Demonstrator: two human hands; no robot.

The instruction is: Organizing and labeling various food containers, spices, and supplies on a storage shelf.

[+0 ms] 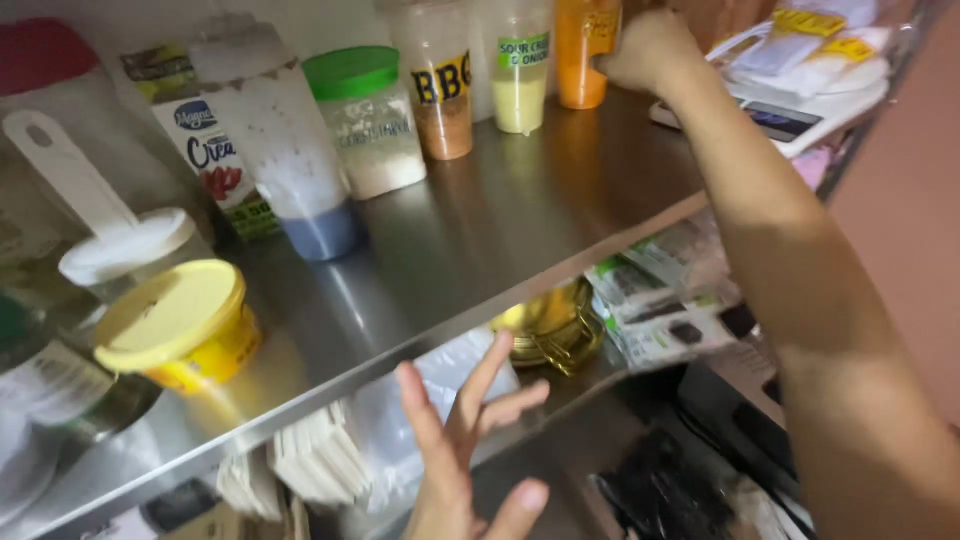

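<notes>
Two hands are showing in the head view. The right hand (648,50) is reaching up to the back of the steel shelf (520,215), its grip closing around the orange shaker bottle (582,55), which is standing upright at the rear of the shelf, just beside the pale yellow shaker bottle (521,75). The left hand (470,440) is hovering below the shelf's front edge, fingers spread wide, its grip holding nothing.

Left of the pale yellow one, a brown-powder shaker bottle (440,85) is standing, then a green-lidded jar (368,120) of white granules. Further left, an inverted clear cup (290,150) is sitting near a printed carton (215,160). At the near left, a yellow lidded tub (180,325) is resting close to the edge, beside a white scoop (95,215).

Right of the orange bottle, a white scale (800,110) is carrying packets. Under the shelf, a brass-coloured pot (550,325) and printed packets (665,300) are lying blurred.
</notes>
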